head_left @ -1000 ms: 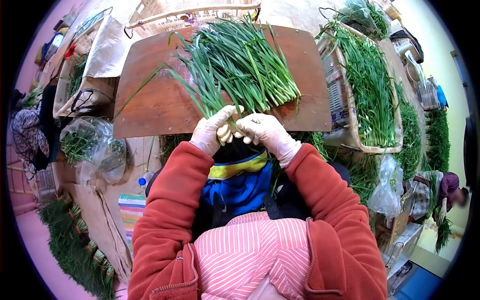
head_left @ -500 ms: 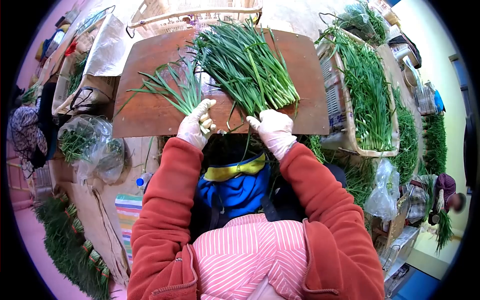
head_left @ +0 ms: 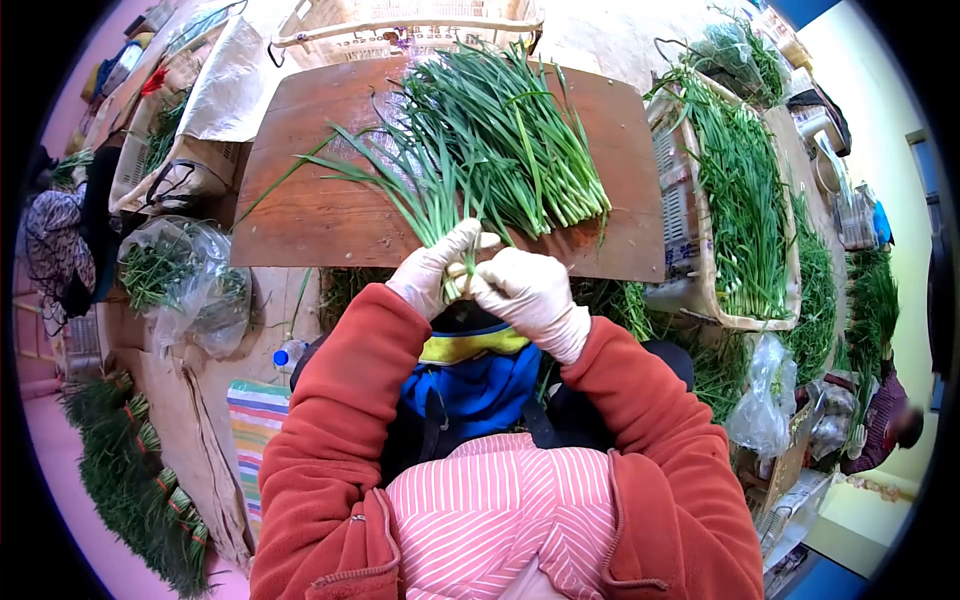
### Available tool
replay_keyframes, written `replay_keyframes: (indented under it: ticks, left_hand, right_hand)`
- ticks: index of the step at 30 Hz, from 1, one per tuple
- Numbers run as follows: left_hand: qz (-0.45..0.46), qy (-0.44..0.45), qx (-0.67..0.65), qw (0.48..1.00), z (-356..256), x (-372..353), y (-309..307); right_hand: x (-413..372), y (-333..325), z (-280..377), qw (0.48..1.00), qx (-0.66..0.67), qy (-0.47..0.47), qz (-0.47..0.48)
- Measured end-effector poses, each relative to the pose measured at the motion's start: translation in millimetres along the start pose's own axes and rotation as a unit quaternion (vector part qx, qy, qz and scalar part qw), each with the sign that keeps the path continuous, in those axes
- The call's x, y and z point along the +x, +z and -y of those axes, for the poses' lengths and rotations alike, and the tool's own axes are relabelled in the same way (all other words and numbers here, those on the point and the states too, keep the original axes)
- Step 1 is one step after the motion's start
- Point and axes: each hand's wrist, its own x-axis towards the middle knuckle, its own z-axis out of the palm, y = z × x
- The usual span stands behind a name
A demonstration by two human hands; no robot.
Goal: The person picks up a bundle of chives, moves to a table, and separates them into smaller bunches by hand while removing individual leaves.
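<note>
My gloved left hand [head_left: 440,265] is closed around a small bunch of garlic chives [head_left: 425,195], whose leaves fan out over the board. My gloved right hand [head_left: 530,290] meets it at the near edge, with thumb and fingers pinched on the pale stalk ends of the bunch. Just beyond and to the right, a large pile of garlic chives [head_left: 510,135] lies on the brown wooden board [head_left: 320,120], cut ends toward me.
A crate [head_left: 708,250] packed with chives stands right of the board, another crate [head_left: 410,30] behind it. Left are a plastic bag of greens [head_left: 185,285] and tied bundles [head_left: 140,480] on the floor. A person [head_left: 885,420] is at the far right.
My left hand has moved right with its small bunch. My right hand has left the large pile's edge and come to the left, against the bunch's stalk ends.
</note>
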Motion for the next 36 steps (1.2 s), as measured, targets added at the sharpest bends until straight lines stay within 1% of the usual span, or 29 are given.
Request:
replay_keyframes:
  ticks: [2, 3, 4, 5, 6, 7, 8, 9, 10, 11, 12, 13, 14, 15, 16, 18, 21, 22, 23, 24, 25, 26, 27, 29, 31, 32, 34, 35, 36]
  left_hand:
    - [-0.028, 0.015, 0.089, 0.996, -5, -10, 3]
    - [-0.035, 0.025, 0.134, 0.99, -10, -15, 2]
    - [-0.045, 0.093, 0.127, 0.987, -11, -16, 3]
    - [-0.114, 0.119, 0.151, 0.975, -16, -15, 1]
    - [-0.109, 0.167, 0.101, 0.975, -21, -16, 1]
    - [-0.104, 0.213, 0.051, 0.97, -27, -19, 2]
    - [-0.083, 0.226, 0.01, 0.971, -34, -29, 6]
    - [-0.009, 0.253, -0.036, 0.967, -35, -24, -5]
    - [-0.005, 0.271, -0.043, 0.962, -37, -24, -12]
    - [-0.002, 0.289, -0.052, 0.956, -37, -25, -16]
    - [-0.021, 0.276, -0.115, 0.954, -39, -25, -12]
    - [-0.022, 0.275, -0.115, 0.954, -39, -23, -14]
    - [-0.012, 0.245, -0.132, 0.96, -39, -21, -18]
    - [-0.002, 0.215, -0.149, 0.965, -37, -17, -21]
    - [-0.045, 0.186, -0.16, 0.969, -36, -13, -22]
    - [-0.052, 0.174, -0.163, 0.97, -36, -13, -22]
    - [-0.06, 0.163, -0.176, 0.969, -34, -10, -30]
    - [-0.072, 0.177, -0.17, 0.967, -33, -9, -31]
    - [-0.084, 0.191, -0.165, 0.964, -32, -9, -32]
    - [-0.091, 0.193, -0.145, 0.966, -30, -9, -33]
    - [-0.091, 0.194, -0.146, 0.966, -28, -8, -32]
    - [-0.11, 0.155, -0.121, 0.974, -25, -9, -25]
    - [-0.13, 0.115, -0.097, 0.98, -22, -10, -19]
    - [-0.065, 0.045, -0.111, 0.991, -16, -9, -11]
    - [-0.057, 0.008, -0.077, 0.995, -13, -10, 6]
    - [-0.006, 0.029, -0.094, 0.995, -8, -5, 4]
    - [-0.025, 0.048, -0.072, 0.996, -5, 2, -1]
    - [-0.044, 0.066, -0.05, 0.996, -5, 3, 0]
    - [-0.019, 0.072, -0.05, 0.996, -7, -2, 1]
  right_hand:
    - [-7, 8, 5, 0.997, -0.04, 0.031, 0.059]
    - [-9, 8, 5, 0.993, -0.039, 0.046, 0.102]
    - [-13, 9, 2, 0.98, -0.072, 0.059, 0.179]
    - [-18, 10, -3, 0.959, -0.104, 0.072, 0.254]
    - [-22, 9, -7, 0.913, -0.107, 0.138, 0.368]
    - [-28, 11, -15, 0.891, -0.138, 0.152, 0.405]
    - [-27, 8, -15, 0.906, -0.148, 0.165, 0.361]
    - [-24, 5, -15, 0.918, -0.159, 0.177, 0.317]
    - [-19, 2, -15, 0.941, -0.15, 0.179, 0.244]
    - [-15, 1, -17, 0.963, -0.168, 0.15, 0.147]
    - [-10, 1, -17, 0.958, -0.19, 0.17, 0.132]
    - [-4, 2, -18, 0.952, -0.211, 0.192, 0.115]
    - [-3, 7, -23, 0.949, -0.202, 0.216, 0.108]
    - [-1, 13, -27, 0.949, -0.202, 0.217, 0.107]
    - [1, 18, -32, 0.945, -0.217, 0.218, 0.114]
    - [3, 29, -42, 0.938, -0.225, 0.228, 0.134]
    - [4, 31, -49, 0.941, -0.209, 0.231, 0.129]
    - [3, 27, -49, 0.942, -0.167, 0.261, 0.127]
    - [2, 23, -49, 0.942, -0.167, 0.261, 0.126]
    - [2, 20, -49, 0.952, -0.041, 0.287, 0.1]
    - [3, 17, -48, 0.945, 0.086, 0.308, 0.073]
    - [5, 12, -43, 0.904, 0.223, 0.356, 0.078]
    - [8, 5, -34, 0.905, 0.223, 0.355, 0.08]
    - [11, -8, -16, 0.813, 0.401, 0.406, 0.116]
    - [7, -5, -13, 0.804, 0.426, 0.391, 0.138]
    - [6, -3, -14, 0.797, 0.437, 0.391, 0.142]
    - [3, -1, -17, 0.79, 0.449, 0.391, 0.146]
    - [2, -1, -18, 0.766, 0.474, 0.412, 0.136]
    - [1, -1, -20, 0.741, 0.499, 0.431, 0.126]
